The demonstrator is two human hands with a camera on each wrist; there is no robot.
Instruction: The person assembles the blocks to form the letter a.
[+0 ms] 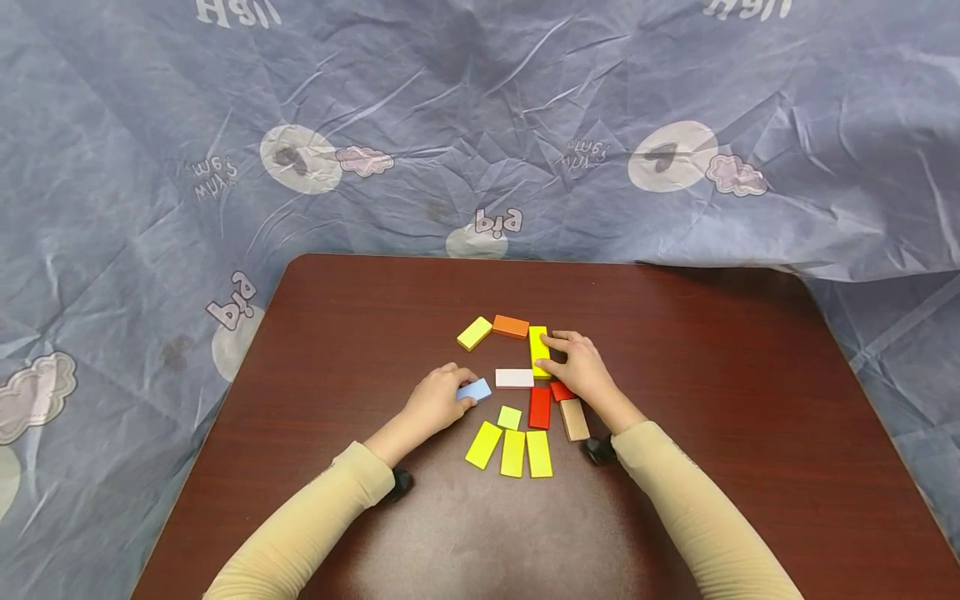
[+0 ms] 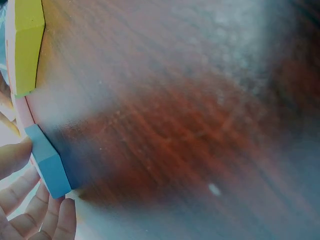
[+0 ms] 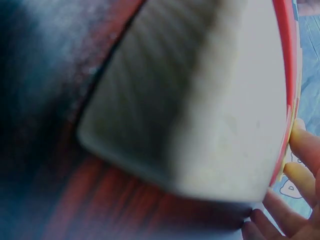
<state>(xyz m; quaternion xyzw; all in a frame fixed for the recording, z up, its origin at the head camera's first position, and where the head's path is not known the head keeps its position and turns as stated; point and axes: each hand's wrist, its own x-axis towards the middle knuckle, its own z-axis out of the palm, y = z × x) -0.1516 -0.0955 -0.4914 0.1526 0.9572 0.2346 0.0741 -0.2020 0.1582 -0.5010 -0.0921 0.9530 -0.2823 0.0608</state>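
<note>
My left hand [image 1: 437, 398] pinches a light blue block [image 1: 476, 390] between thumb and fingers, left of a white block [image 1: 514, 379]. The left wrist view shows the thumb and fingertips along the blue block's near side. My right hand [image 1: 582, 367] touches a long yellow block [image 1: 539, 353] with thumb and forefinger, apart along its right side. That yellow block meets the white block's right end. Beneath the right hand lies a partly hidden red block [image 1: 561, 391]; a tan block [image 1: 575, 419], large and blurred in the right wrist view, lies nearer the wrist.
An orange block [image 1: 511, 326] and a pale yellow block [image 1: 475, 333] lie behind. A second red block [image 1: 540, 408], a small lime block [image 1: 509, 417] and three yellow blocks [image 1: 513, 454] lie in front. A blue-grey printed cloth [image 1: 480, 125] hangs behind the brown table [image 1: 390, 292].
</note>
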